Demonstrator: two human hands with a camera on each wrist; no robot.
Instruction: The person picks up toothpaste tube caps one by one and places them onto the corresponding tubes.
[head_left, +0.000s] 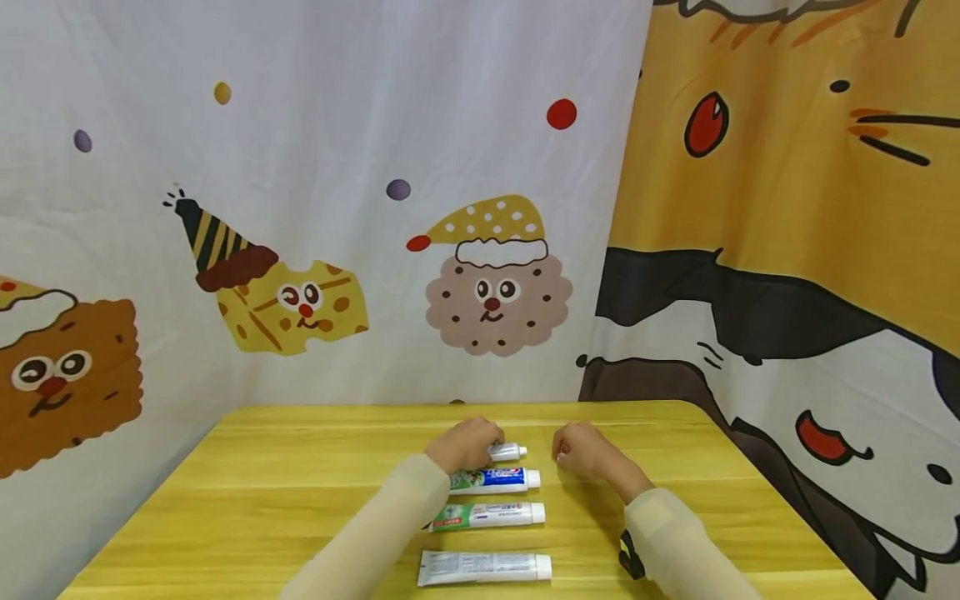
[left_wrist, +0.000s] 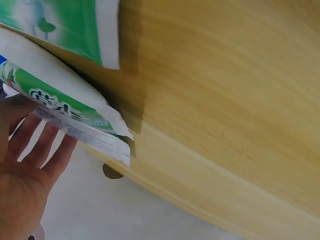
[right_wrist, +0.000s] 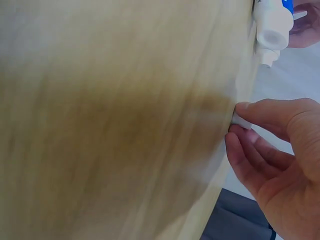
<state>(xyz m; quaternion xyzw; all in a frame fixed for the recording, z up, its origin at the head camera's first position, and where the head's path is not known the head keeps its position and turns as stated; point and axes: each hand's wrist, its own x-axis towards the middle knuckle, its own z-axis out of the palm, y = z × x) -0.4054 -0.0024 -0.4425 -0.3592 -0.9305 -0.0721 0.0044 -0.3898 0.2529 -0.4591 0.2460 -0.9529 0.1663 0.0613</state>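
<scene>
At the far end of a row of toothpaste tubes, my left hand [head_left: 465, 443] holds the farthest toothpaste tube [head_left: 506, 452], which shows a narrow white nozzle. In the left wrist view, the fingers lie against the far side of that tube, close to its crimped end. My right hand [head_left: 590, 451] is a short way to the right, apart from the nozzle. Its thumb and forefinger pinch a small white cap [right_wrist: 242, 121], partly covered by the fingertips. Just nearer lies a blue-and-green toothpaste tube [head_left: 501, 480] with its white cap on.
Two more capped tubes lie nearer on the wooden table [head_left: 247, 517]: a green-and-white tube [head_left: 487, 516] and a mostly white tube [head_left: 483, 567]. Behind the table's far edge hangs a white curtain [head_left: 315, 125] with cartoon prints. A yellow-and-black curtain [head_left: 810, 192] hangs at the right.
</scene>
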